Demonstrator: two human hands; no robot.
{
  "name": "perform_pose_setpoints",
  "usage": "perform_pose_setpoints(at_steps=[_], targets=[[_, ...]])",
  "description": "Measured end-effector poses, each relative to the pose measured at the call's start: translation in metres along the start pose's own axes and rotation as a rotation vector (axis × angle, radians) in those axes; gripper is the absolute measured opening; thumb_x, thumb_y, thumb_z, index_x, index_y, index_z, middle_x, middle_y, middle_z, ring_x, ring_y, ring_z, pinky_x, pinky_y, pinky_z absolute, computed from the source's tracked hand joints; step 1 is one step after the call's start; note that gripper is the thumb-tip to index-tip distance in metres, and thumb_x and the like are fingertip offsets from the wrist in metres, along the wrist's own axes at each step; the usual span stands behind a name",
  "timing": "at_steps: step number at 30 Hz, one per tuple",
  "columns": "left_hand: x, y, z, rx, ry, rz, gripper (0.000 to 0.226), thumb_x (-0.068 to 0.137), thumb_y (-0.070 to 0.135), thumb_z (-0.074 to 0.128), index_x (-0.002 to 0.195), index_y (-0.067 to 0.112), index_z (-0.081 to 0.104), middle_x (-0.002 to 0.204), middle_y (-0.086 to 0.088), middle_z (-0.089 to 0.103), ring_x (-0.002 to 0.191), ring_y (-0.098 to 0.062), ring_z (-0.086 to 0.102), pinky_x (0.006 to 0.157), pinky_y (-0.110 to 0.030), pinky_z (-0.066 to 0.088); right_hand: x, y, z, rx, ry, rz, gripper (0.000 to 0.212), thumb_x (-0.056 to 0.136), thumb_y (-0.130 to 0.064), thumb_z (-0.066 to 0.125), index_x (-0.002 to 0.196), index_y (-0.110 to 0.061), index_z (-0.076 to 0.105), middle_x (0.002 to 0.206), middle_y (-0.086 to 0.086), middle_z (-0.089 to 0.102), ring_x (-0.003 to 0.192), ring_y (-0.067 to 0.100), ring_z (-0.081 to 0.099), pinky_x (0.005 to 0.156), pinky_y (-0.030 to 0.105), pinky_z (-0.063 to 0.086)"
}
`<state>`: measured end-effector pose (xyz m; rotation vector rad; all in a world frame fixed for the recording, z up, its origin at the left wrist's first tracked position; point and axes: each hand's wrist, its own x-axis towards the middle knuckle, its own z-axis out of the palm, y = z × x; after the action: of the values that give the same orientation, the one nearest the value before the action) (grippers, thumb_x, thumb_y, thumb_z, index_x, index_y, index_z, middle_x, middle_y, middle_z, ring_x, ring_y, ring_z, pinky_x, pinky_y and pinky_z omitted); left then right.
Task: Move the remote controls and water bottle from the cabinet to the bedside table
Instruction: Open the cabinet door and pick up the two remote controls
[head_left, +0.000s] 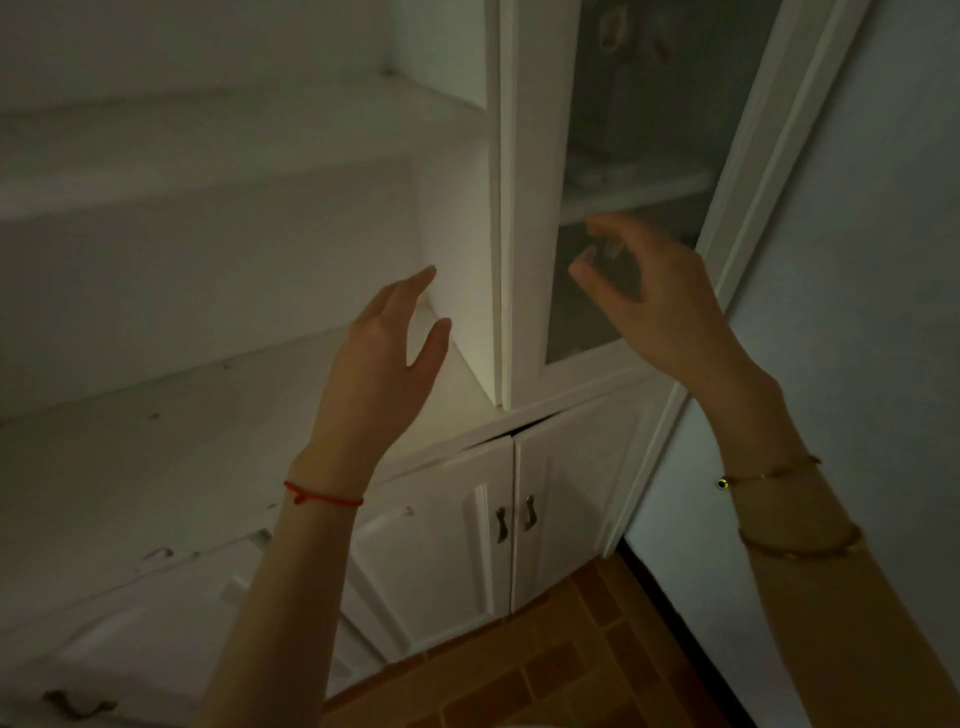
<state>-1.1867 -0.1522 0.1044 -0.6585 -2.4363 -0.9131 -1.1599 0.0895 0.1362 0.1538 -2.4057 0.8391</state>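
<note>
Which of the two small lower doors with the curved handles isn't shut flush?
The left lower door: its top edge sags away from the ledge, leaving a dark wedge-shaped gap. The right lower door sits flush.

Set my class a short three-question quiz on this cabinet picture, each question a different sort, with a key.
1. True or false: the left hand holds a remote.
2. Which wrist wears the red string? A) left B) right
3. Fill in: the right hand is raised in front of the ____ door.

Key: 1 false, both hands are empty and open. 2 A. 3 glass.
</note>
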Motion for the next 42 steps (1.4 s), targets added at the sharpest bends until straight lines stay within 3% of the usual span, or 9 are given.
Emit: perform_pose_setpoints(at_steps=[6,11,16,20,25,30,32,36,42], targets=[[0.055,0.022,-0.017,0.000,0.114,0.118,0.048,0.096,0.028,0.052,0.141,0.015,0.043,0.136,-0.004,0.054,0.122,-0.018,0.053,0.104,-0.031,0.042,0.063,-0.018,-0.041,-0.046,0.133,-0.086,0.048,0.093,-0.038,0.058,0.137,-0.020,0.049,0.135,-0.002,0.056,0.123,0.012,0.051,0.097,0.014,0.032],[0.082,0.038,-0.023,-0.013,0.164,0.157,0.049,0.095,0.029,0.051,0.142,0.017,0.041,0.139,-0.003,0.052,0.126,-0.017,0.050,0.107,-0.034,0.041,0.098,-0.027,-0.066,-0.057,0.218,-0.157,0.046,0.093,-0.037,0.059,0.134,-0.019,0.052,0.132,0.000,0.058,0.121,0.013,0.053,0.104,0.025,0.039],[0.095,0.049,-0.024,-0.044,0.185,0.179,0.048,0.095,0.029,0.051,0.141,0.018,0.041,0.138,-0.002,0.052,0.127,-0.016,0.049,0.108,-0.033,0.040,0.116,-0.027,-0.075,-0.041,0.259,-0.195,0.046,0.092,-0.036,0.060,0.134,-0.017,0.053,0.133,0.001,0.058,0.121,0.014,0.054,0.099,0.023,0.040],[0.100,0.055,-0.021,-0.055,0.188,0.180,0.050,0.095,0.031,0.050,0.142,0.020,0.040,0.138,-0.001,0.052,0.127,-0.016,0.049,0.108,-0.034,0.040,0.127,-0.029,-0.075,-0.030,0.246,-0.226,0.045,0.092,-0.039,0.059,0.132,-0.019,0.052,0.128,-0.001,0.059,0.118,0.013,0.054,0.102,0.031,0.044],[0.106,0.059,-0.011,-0.062,0.211,0.163,0.051,0.095,0.030,0.050,0.143,0.019,0.038,0.138,-0.003,0.052,0.126,-0.017,0.049,0.108,-0.035,0.040,0.146,-0.048,-0.075,-0.034,0.219,-0.265,0.049,0.094,-0.037,0.056,0.138,-0.019,0.044,0.131,-0.006,0.051,0.112,0.003,0.045,0.088,0.009,0.032],[0.112,0.057,0.011,-0.101,0.239,0.116,0.050,0.096,0.025,0.051,0.143,0.015,0.038,0.136,-0.004,0.052,0.123,-0.017,0.050,0.106,-0.031,0.040,0.179,-0.062,-0.066,-0.024,0.264,-0.282,0.055,0.094,-0.037,0.055,0.142,-0.015,0.039,0.138,0.004,0.046,0.120,0.013,0.047,0.102,0.028,0.040],[0.113,0.056,0.020,-0.099,0.250,0.099,0.050,0.096,0.025,0.051,0.143,0.015,0.038,0.136,-0.004,0.053,0.122,-0.018,0.051,0.104,-0.032,0.042,0.191,-0.065,-0.063,-0.016,0.299,-0.291,0.051,0.094,-0.033,0.055,0.139,-0.013,0.042,0.133,0.007,0.048,0.119,0.015,0.048,0.102,0.030,0.042],[0.117,0.055,0.036,-0.095,0.233,0.064,0.050,0.096,0.028,0.049,0.143,0.017,0.037,0.137,-0.002,0.052,0.122,-0.018,0.051,0.103,-0.038,0.044,0.209,-0.072,-0.056,0.071,0.383,-0.308,0.032,0.091,-0.025,0.058,0.119,-0.011,0.053,0.112,0.005,0.053,0.098,0.014,0.054,0.088,0.034,0.051],[0.121,0.054,0.050,-0.095,0.186,0.054,0.049,0.096,0.029,0.049,0.142,0.016,0.038,0.136,-0.003,0.051,0.122,-0.018,0.051,0.102,-0.033,0.044,0.223,-0.079,-0.049,0.160,0.439,-0.278,0.015,0.091,-0.019,0.059,0.101,-0.011,0.051,0.093,0.008,0.060,0.082,0.019,0.059,0.073,0.030,0.053]])
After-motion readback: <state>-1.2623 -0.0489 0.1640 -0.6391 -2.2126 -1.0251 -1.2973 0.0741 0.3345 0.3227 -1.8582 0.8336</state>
